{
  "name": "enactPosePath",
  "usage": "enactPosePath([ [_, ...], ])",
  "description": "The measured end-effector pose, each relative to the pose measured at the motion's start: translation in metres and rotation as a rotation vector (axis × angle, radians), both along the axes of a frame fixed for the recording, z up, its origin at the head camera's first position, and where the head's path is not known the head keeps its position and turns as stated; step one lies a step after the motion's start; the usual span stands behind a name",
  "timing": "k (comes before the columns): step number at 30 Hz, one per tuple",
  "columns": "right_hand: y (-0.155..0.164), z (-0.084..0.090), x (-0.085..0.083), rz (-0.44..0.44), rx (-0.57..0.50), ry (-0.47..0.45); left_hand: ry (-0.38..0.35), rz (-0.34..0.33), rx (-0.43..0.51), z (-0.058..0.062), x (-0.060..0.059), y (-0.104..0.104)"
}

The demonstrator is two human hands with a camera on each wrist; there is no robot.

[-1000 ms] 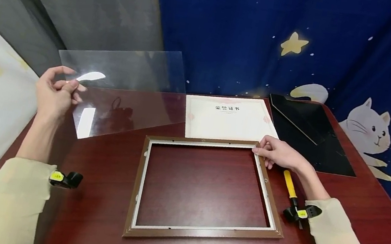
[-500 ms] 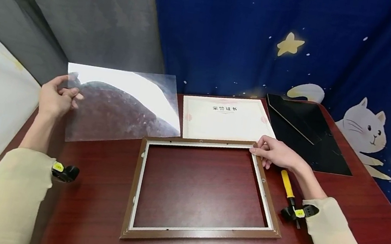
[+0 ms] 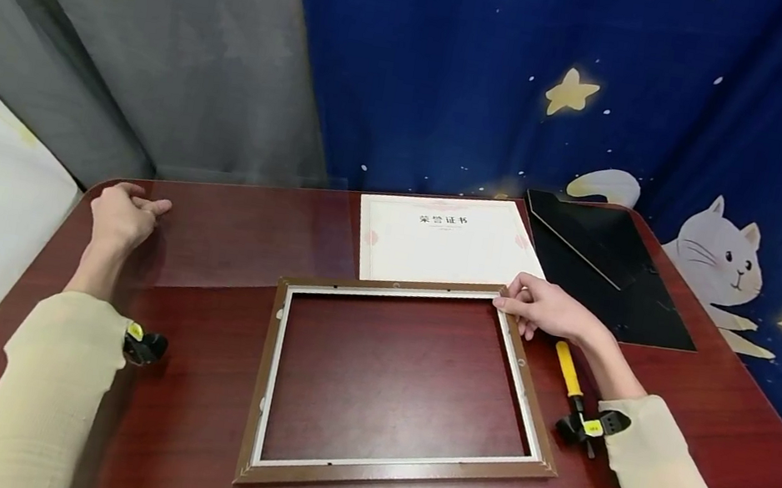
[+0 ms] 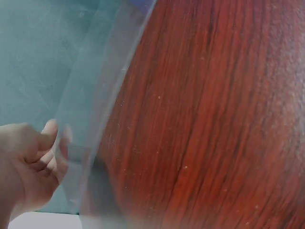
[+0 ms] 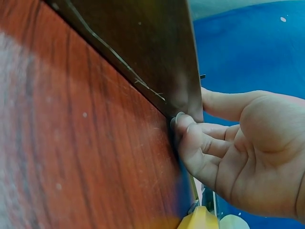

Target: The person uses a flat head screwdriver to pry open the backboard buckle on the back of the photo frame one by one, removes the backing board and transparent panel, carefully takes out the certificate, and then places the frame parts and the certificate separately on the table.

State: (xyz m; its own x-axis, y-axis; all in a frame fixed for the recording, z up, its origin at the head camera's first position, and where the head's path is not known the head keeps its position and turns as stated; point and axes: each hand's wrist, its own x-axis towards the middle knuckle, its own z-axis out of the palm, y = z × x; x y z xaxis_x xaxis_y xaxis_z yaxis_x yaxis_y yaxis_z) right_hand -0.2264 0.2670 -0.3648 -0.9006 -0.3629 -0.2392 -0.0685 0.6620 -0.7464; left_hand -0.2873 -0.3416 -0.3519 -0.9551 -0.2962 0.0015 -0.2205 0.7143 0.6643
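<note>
My left hand [image 3: 121, 221] pinches the left edge of a clear, thin sheet [image 3: 256, 232], which is low over the back left of the table. In the left wrist view the thumb and fingers [image 4: 40, 160] are at the clear sheet [image 4: 81, 62]. A brown picture frame [image 3: 402, 472] with a white inner lip lies in the middle, nothing set in its opening. Its far right corner is gripped by my right hand [image 3: 550, 308], thumb on top. The right wrist view has the fingers curled under the frame's corner [image 5: 152, 47].
Behind the frame lies a white certificate [image 3: 451, 245] with Chinese characters. A black backing board [image 3: 644, 299] with a stand leg lies at the back right. A yellow-handled tool [image 3: 569, 369] is right of the frame, partly hidden by the wrist camera. Curtains border the dark red table [image 3: 198, 418].
My left hand has lowered the clear sheet from a raised, tilted position towards the tabletop, and its bright glare is gone. The right hand keeps its grip on the frame's corner.
</note>
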Motion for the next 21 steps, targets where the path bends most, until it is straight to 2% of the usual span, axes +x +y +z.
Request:
enactPosePath([
  [7,0.001,0.001,-0.001,0.0,0.015,0.005,-0.066,-0.047,0.014,-0.006,0.003,0.003],
  [21,-0.001,0.002,0.002,-0.003,-0.038,-0.022,-0.08,-0.098,0.002,-0.023,0.003,0.007],
])
